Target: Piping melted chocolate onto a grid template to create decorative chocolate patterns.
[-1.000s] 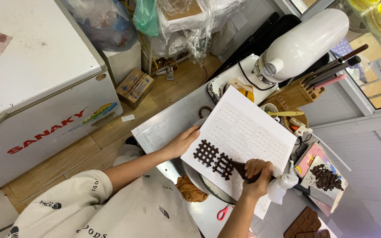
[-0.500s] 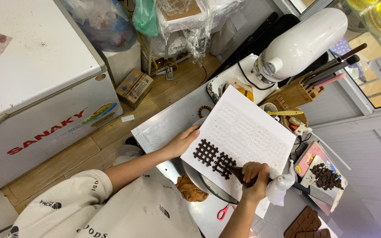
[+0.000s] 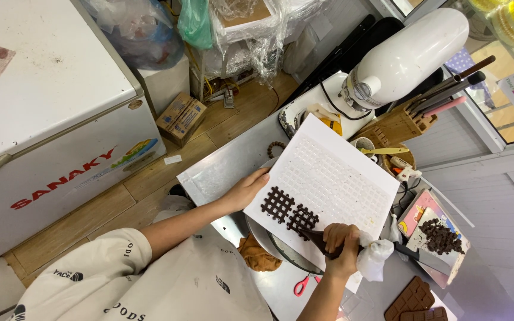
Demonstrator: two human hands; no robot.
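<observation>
A person leans over a steel counter, piping chocolate onto a white patterned sheet. Beyond the left hand's fingertips stands a white chest freezer with red lettering and a small coloured sticker on its side. Past the sheet, away from both hands, sits a white stand mixer beside a wooden knife block. The left hand lies flat with fingers loosely spread, pressing the sheet's near edge. The right hand has its fingers curled tight around a dark piping bag, its tip at two brown lattice squares just ahead of the knuckles. A white cloth bunches against that fist. Well beyond the left hand, a small brown cardboard carton rests on the wooden floor, a white slip beside it. Behind the right wrist lie red-handled scissors.
</observation>
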